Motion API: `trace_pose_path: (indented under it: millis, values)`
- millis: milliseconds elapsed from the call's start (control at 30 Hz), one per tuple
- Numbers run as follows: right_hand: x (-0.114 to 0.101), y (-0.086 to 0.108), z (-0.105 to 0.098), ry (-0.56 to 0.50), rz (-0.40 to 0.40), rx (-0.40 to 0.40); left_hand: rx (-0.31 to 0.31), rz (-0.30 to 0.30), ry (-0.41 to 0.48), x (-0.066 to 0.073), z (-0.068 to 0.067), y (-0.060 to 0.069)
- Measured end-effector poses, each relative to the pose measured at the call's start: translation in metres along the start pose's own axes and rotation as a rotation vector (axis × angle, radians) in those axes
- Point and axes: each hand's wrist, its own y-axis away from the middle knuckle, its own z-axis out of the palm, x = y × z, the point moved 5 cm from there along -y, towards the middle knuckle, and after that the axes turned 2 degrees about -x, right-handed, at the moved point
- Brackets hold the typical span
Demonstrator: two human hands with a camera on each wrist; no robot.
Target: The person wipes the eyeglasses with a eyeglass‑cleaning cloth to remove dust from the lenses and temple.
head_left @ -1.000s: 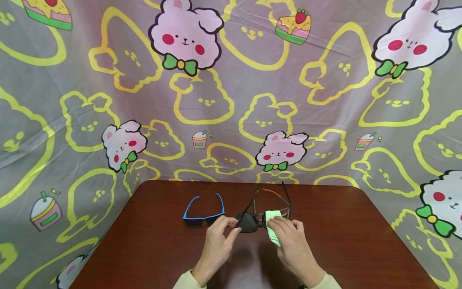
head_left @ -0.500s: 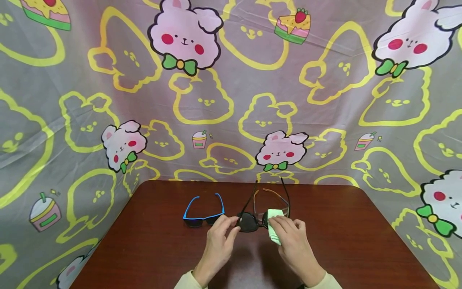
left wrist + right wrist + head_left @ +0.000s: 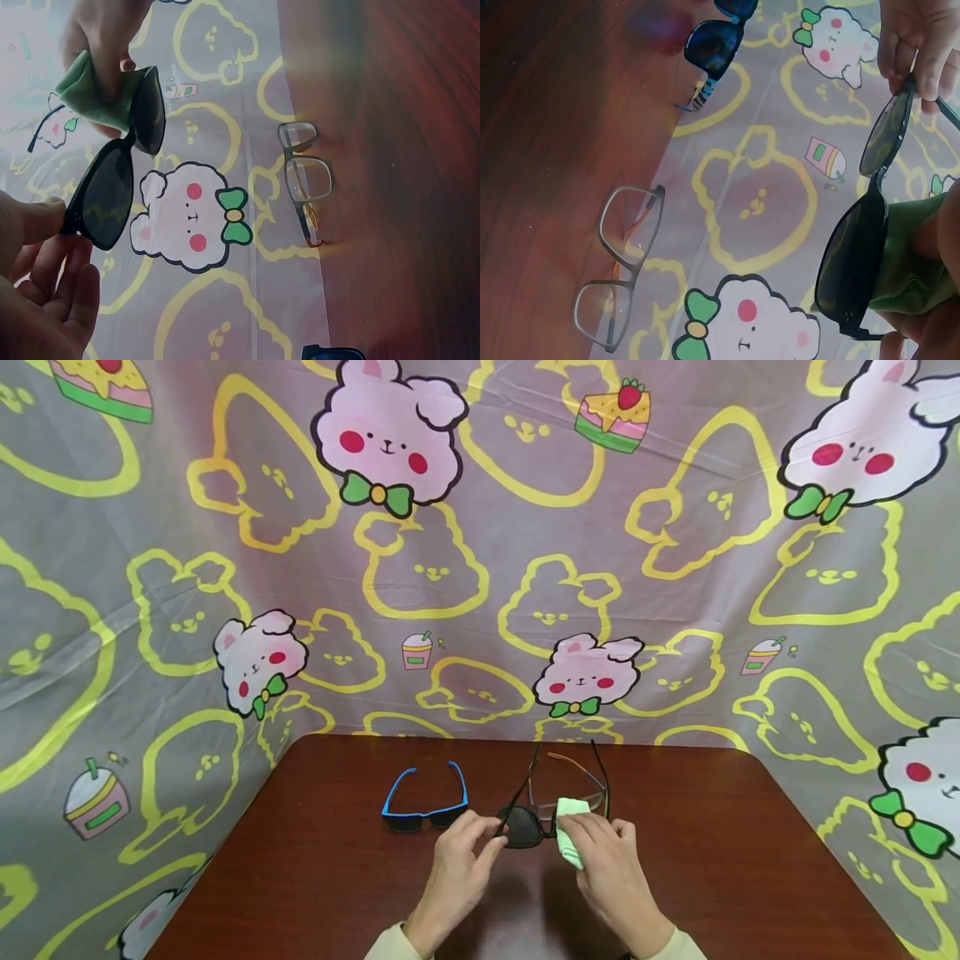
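Black sunglasses (image 3: 522,828) are held up above the table, temples pointing away. My left hand (image 3: 462,868) pinches them at the left hinge corner between thumb and fingers, plain in the left wrist view. A folded light green cloth (image 3: 572,831) is in my right hand (image 3: 611,870), pressed against the right-hand lens. The right wrist view shows the cloth (image 3: 911,259) behind that lens, on the temple side, with the fingers curled over it. Part of that lens is hidden by the cloth in the head view.
Blue-framed sunglasses (image 3: 424,815) lie on the brown wooden table (image 3: 337,877) to the left. Clear-lensed eyeglasses (image 3: 634,262) with orange-brown temples lie behind the held pair. A cartoon-printed curtain (image 3: 480,543) encloses the table's back and sides.
The sunglasses tip slightly up and then back down, shifting a little to the right, with both hands keeping hold. The cloth stays on the same lens, shifting slightly.
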Motion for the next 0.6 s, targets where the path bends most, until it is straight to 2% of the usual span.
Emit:
trace_pose_path:
  millis: [133,200,333,467,533,600]
  values:
    - [0.000,0.003,0.001,-0.033,0.028,-0.047,0.018,0.006,-0.030,-0.002,-0.001,0.000]
    - [0.000,0.004,0.000,-0.062,0.045,-0.045,0.018,-0.001,-0.043,-0.003,-0.001,0.000]
    - [0.000,0.002,-0.006,-0.133,0.059,0.045,0.012,-0.045,-0.040,-0.006,-0.001,0.000]
    - [-0.006,-0.002,-0.011,-0.188,0.012,0.184,0.004,-0.099,-0.017,-0.007,0.000,0.000]
    - [-0.011,-0.003,-0.010,-0.200,-0.022,0.219,-0.010,-0.125,-0.002,-0.008,0.001,0.000]
    - [-0.016,-0.002,-0.007,-0.202,-0.050,0.212,-0.022,-0.144,0.015,-0.008,0.004,0.001]
